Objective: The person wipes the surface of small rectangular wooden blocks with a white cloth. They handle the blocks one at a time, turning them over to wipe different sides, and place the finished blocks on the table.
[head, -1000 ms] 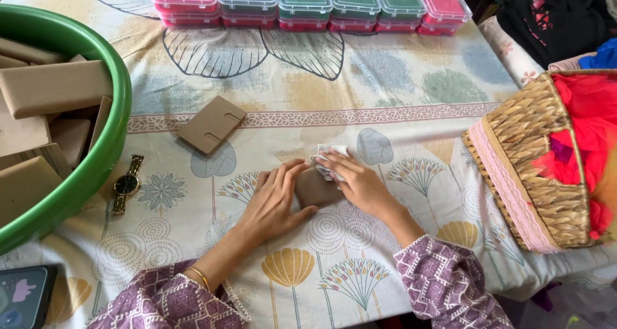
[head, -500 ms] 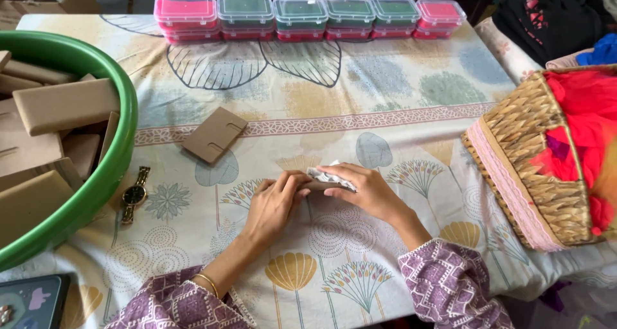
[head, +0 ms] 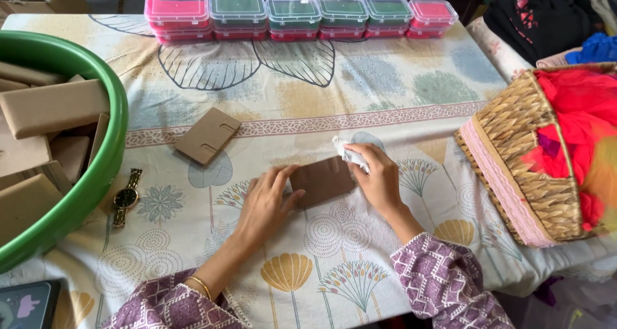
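Green tub (head: 96,175) cut off, perhaps half.

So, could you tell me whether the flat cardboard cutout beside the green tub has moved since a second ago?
No. The cardboard cutout lies at the same spot on the tablecloth's patterned band, right of the green tub; only the camera shifted.
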